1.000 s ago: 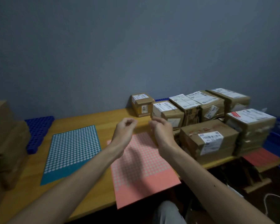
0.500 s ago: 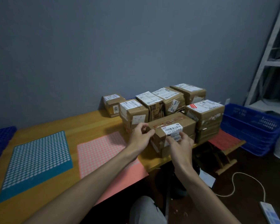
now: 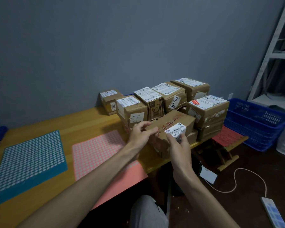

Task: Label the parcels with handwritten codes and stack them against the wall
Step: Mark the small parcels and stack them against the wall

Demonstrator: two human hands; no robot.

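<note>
Several brown parcels with white shipping labels stand in a cluster at the right end of the wooden table point(image 3: 87, 120), near the grey wall point(image 3: 122, 46). The front parcel point(image 3: 173, 120) has red marks on top and a barcode label point(image 3: 175, 130) folded over its near edge. My left hand point(image 3: 141, 134) grips its near-left top corner with curled fingers. My right hand point(image 3: 179, 143) holds its front face just under the label, thumb and fingers curled. Something dark shows between those fingers; I cannot make out what it is.
A teal sticker sheet point(image 3: 28, 160) and a pink sticker sheet point(image 3: 102, 153) lie on the table to the left. A red sheet point(image 3: 227, 137) lies on a low wooden stool. A blue crate point(image 3: 257, 122), white shelving point(image 3: 278, 55), a cable point(image 3: 237, 181) and a power strip point(image 3: 273, 211) are at right.
My view swung right. Both hands left the air above the pink sheet and took hold of the front parcel, which has since tilted slightly.
</note>
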